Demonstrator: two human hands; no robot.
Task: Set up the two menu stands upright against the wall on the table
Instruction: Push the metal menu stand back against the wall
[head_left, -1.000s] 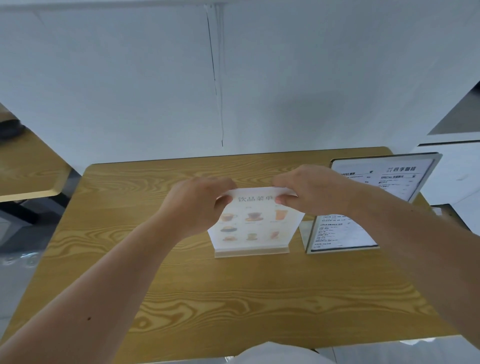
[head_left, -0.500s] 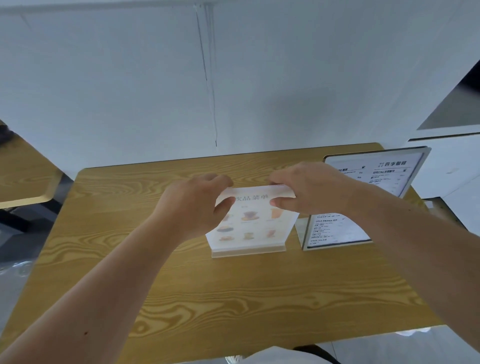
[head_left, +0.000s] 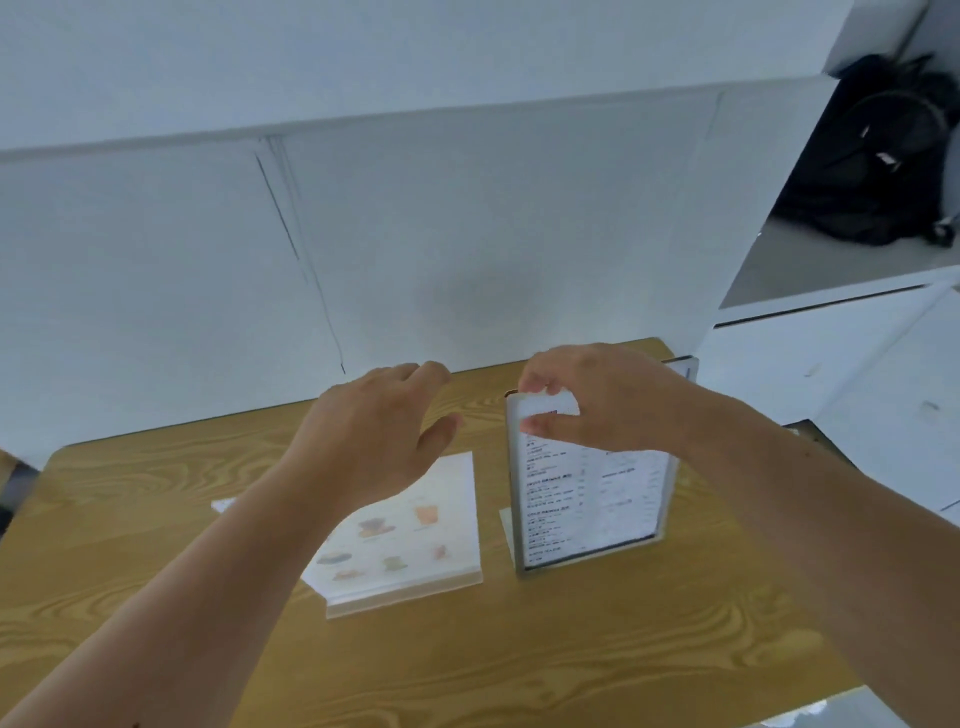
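Observation:
Two menu stands sit on the wooden table. The drinks menu stand, with pictures of cups, stands at the middle on its clear base. My left hand hovers over its top with fingers spread and holds nothing. To its right is the text menu stand, grey-framed and upright. My right hand pinches its top edge between thumb and fingers. Both stands are well short of the white wall behind the table.
A black backpack lies on a white counter at the upper right. A white cabinet stands right of the table. The table's front edge runs along the lower right.
Both hands let go of the drinks menu stand's top. My right hand moved right and took hold of the text menu stand's top; my left hand opened above the drinks stand. The camera tilted up.

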